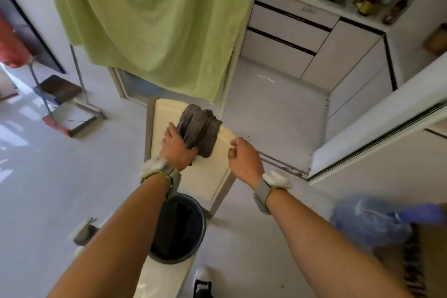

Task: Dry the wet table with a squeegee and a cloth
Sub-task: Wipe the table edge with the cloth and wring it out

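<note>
Both hands reach over the small cream table in the head view. The left hand grips the bunched grey cloth, which lies on the tabletop at ten o'clock from the right hand. That hand hovers by the table's right edge, fingers curled on nothing. A bucket stands at six o'clock from the cloth. To wipe well, spread the cloth flatter and draw overlapping strokes toward the bucket.
</note>
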### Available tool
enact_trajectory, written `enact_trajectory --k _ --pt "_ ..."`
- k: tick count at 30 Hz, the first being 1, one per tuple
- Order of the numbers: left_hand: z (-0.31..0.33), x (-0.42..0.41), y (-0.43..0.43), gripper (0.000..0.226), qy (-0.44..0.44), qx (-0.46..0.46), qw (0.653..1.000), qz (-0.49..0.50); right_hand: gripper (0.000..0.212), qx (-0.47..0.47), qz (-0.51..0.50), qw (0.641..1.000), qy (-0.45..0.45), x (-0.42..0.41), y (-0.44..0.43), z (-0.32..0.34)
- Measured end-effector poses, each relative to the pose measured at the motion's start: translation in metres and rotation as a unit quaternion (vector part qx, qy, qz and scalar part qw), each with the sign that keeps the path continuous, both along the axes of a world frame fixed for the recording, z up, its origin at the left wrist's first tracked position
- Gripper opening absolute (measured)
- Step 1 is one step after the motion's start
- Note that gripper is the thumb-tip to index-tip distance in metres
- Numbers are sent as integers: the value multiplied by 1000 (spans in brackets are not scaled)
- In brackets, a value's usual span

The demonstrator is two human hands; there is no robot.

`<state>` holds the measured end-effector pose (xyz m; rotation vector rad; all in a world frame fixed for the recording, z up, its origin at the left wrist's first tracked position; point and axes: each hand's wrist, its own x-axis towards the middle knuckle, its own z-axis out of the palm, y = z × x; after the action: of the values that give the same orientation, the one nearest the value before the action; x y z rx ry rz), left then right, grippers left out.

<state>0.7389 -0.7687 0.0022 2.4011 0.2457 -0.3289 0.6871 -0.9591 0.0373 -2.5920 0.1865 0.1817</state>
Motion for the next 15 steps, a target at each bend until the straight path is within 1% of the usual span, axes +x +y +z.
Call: enact_trajectory --k 2,3,4,5,6,8,9,12,15 --pt "-6 25 -13 123 6 24 999 24 29 -7 23 1000 -17 15 -5 -2" --pt "-7 31 -14 124 14 37 999 29 29 -5 35 999 -25 14 -1 0" --pt "-9 39 -18 120 25 38 999 29 29 -2 45 998 -34 18 -1 -1" --pt "-13 45 -23 110 32 33 998 34 29 1 59 997 -39 22 -1 -2" --pt "-15 46 -26 94 29 41 998 42 29 0 71 996 -46 23 0 -4" --pt "-15 40 -22 62 4 82 996 44 30 10 88 994 -64 29 2 -7" --pt "-13 38 -23 53 -16 84 996 28 30 11 86 993 -77 32 -2 -6" --pt "6 30 -5 38 -60 16 998 23 32 -11 100 988 -113 46 -1 0" --pt "44 21 11 24 -93 -11 995 20 41 -55 113 983 -134 60 7 13"
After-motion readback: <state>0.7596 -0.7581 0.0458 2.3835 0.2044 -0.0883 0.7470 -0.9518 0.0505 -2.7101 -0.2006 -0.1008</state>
